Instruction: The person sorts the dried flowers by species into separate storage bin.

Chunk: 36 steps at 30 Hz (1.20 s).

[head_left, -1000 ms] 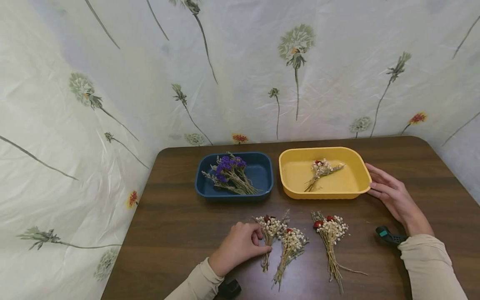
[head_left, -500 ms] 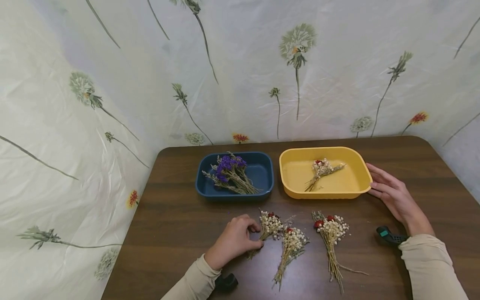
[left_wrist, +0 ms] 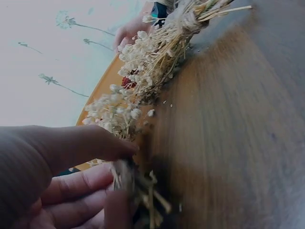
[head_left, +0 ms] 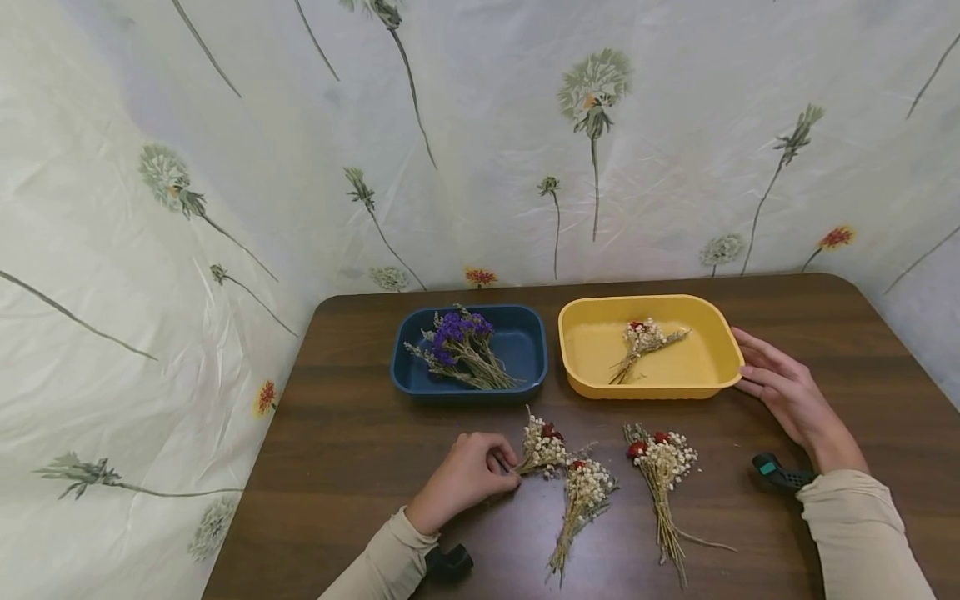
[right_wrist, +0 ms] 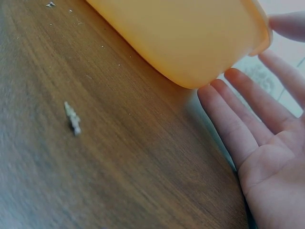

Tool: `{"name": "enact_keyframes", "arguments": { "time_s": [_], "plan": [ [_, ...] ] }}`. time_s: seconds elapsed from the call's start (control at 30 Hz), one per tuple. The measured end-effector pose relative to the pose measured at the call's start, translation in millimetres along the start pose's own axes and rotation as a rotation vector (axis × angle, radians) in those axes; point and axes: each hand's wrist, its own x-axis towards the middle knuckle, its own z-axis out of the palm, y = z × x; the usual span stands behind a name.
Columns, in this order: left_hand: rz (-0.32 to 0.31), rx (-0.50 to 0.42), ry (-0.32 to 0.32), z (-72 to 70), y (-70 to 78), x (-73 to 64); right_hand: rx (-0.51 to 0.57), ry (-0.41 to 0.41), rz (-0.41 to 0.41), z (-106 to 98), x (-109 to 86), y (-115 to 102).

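My left hand [head_left: 468, 475] pinches the stems of a small dried flower bouquet [head_left: 543, 446] between thumb and fingers. Its white blossoms and dark red flower head point to the right, close over the table, and overlap a second bouquet [head_left: 587, 487]. In the left wrist view the thumb lies across the tied stems [left_wrist: 125, 176], whose cut ends show below. My right hand [head_left: 791, 400] touches the right end of the yellow tray [head_left: 708, 367], fingers extended along its outer wall and thumb near the rim. Inside that tray lies a bouquet [head_left: 643, 336] with white and red flowers.
A blue tray [head_left: 527, 346] holding purple dried flowers [head_left: 453, 335] stands left of the yellow one. Another white and red bouquet [head_left: 663, 462] lies on the brown table [head_left: 330, 417], one stem sticking out sideways. Behind hangs a flower-patterned curtain [head_left: 480, 167].
My left hand has shifted slightly left and up with the bouquet, turning it so its stems swing from pointing down to pointing left. The right hand stays at the yellow tray.
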Motion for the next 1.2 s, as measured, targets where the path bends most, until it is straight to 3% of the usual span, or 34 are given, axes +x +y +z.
{"name": "enact_keyframes", "arguments": {
  "time_s": [0.27, 0.47, 0.9, 1.2],
  "plan": [
    [0.028, -0.114, -0.044, -5.3, 0.8, -0.1, 0.012, -0.004, -0.006, 0.3, -0.3, 0.2],
    [0.058, -0.156, -0.057, -12.5, 3.6, -1.1, 0.029, -0.004, -0.007, -0.3, 0.7, 0.4],
    [0.053, -0.234, -0.066, -28.4, 12.6, -0.4, -0.005, -0.003, 0.015, -1.0, 0.8, -0.9],
    [0.064, -0.291, -0.076, -34.0, 23.5, 7.8, 0.002, -0.015, 0.005, -1.1, 0.2, -0.4]
  ]
}}
